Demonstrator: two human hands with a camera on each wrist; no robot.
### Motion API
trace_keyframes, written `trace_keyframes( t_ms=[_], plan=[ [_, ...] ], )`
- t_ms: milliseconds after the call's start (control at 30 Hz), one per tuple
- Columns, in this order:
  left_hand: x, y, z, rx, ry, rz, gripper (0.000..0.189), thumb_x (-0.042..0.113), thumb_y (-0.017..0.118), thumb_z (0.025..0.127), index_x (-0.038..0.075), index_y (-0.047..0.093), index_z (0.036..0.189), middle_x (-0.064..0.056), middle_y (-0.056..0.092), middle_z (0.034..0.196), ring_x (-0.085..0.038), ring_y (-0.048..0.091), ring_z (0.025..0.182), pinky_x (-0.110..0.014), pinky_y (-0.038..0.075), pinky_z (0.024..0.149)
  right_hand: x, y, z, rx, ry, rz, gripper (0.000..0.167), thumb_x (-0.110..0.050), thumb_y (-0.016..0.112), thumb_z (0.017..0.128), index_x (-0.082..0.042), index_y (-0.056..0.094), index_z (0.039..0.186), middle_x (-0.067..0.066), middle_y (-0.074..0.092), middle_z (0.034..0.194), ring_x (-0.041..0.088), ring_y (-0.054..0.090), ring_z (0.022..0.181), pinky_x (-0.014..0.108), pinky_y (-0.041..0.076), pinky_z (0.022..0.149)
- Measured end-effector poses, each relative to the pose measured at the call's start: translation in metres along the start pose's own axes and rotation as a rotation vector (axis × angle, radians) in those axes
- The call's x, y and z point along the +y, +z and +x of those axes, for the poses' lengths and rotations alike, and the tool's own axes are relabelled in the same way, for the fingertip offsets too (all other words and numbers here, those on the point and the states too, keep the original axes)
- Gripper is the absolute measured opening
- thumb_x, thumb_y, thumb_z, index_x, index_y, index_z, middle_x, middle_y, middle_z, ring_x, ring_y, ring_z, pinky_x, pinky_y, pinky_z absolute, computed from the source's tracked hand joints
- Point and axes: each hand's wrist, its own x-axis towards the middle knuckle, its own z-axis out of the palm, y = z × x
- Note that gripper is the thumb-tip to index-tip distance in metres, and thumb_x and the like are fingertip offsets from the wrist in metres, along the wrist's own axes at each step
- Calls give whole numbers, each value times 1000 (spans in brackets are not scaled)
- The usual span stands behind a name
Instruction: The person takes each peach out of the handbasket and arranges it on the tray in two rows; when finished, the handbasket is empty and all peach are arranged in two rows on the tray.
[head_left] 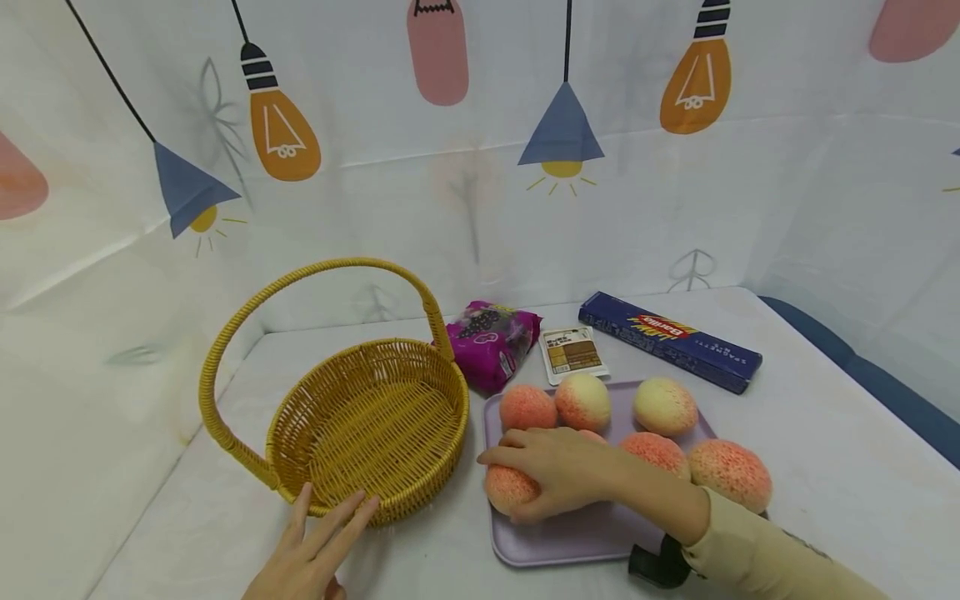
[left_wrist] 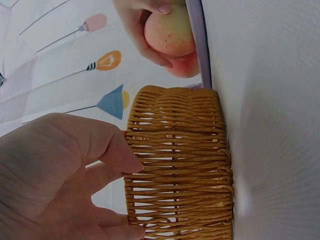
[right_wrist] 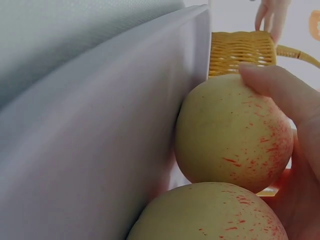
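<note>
My right hand (head_left: 558,471) grips a peach (head_left: 507,490) at the front left of a purple tray (head_left: 555,546). In the right wrist view, the thumb lies over the held peach (right_wrist: 230,135), against the tray's surface, with another peach (right_wrist: 210,215) just below it. Several more pink and cream peaches, such as the cream one (head_left: 665,407), rest on the tray. My left hand (head_left: 311,550) touches the near rim of a yellow woven basket (head_left: 375,433) with spread, mostly straight fingers. The basket has a tall arched handle, and nothing lies inside.
Behind the basket and tray lie a purple packet (head_left: 491,346), a small brown-and-white packet (head_left: 573,352) and a blue Barilla spaghetti box (head_left: 667,342). A white patterned curtain (head_left: 480,200) hangs behind the white table (head_left: 840,433). The right forearm crosses over the tray's right side.
</note>
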Motion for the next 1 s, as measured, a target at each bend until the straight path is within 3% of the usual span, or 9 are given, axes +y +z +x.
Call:
trace_keyframes(
  t_ms=[300,433,567,667,767,833,900,967,1000],
  plan=[
    [-1,0,-2,1,-7,-7,68,54,43,91,6,39,139,-9,52,123,0,22,130,-40,-6,109,-2,-1,0,-23,54,-2,65,-49,67,74,-33,44,133,-11,47,120,7,45,104,30,48,68],
    [-3,0,-3,0,-8,-13,69,55,42,90,6,38,139,-4,48,130,1,22,130,-39,-6,109,-4,-1,0,-23,66,-15,66,-49,66,74,-35,43,134,-11,45,124,9,44,107,31,48,64],
    [-4,-1,-4,-4,1,-4,66,52,38,93,6,37,140,2,35,142,1,21,131,-39,-6,109,-6,-2,-2,-6,51,-24,65,-49,65,77,-35,41,135,-9,44,128,11,43,109,32,48,70],
    [-6,-1,-4,-14,12,25,57,44,28,98,6,34,141,4,26,147,0,18,133,-39,-5,110,-6,-4,-4,24,27,-20,62,-48,64,78,-33,42,135,-7,45,129,11,43,108,31,47,75],
    [-6,-3,-5,-29,13,77,56,37,17,97,9,32,143,1,35,142,-3,16,134,-38,-2,110,-6,-6,-7,66,-3,-9,59,-46,64,80,-31,45,133,-4,46,128,11,43,110,31,46,82],
    [-7,-4,-6,-50,6,119,55,32,14,95,11,30,144,-3,44,135,-8,24,132,-36,-2,110,-5,-7,-9,105,-22,-6,56,-43,65,81,-28,47,131,-2,47,128,13,44,112,33,44,88],
    [-8,-7,-6,-96,-22,144,54,29,35,92,14,30,144,-6,52,125,-14,35,126,-32,-3,110,-3,-7,-10,142,-31,-10,52,-40,65,81,-27,49,129,-2,49,126,12,44,112,33,42,90],
    [-8,-12,-7,-178,-85,157,63,25,52,84,17,32,143,-8,55,121,-22,46,116,-39,14,110,0,-8,-13,171,-28,-11,50,-37,65,82,-25,50,128,-2,50,124,13,45,112,34,41,92],
    [-8,-15,-7,-248,-143,142,68,27,60,81,19,34,142,-9,55,121,-27,49,113,-43,22,107,1,-9,-14,179,-20,-6,48,-36,65,82,-25,50,127,-4,49,124,12,45,112,35,41,92]
  ],
)
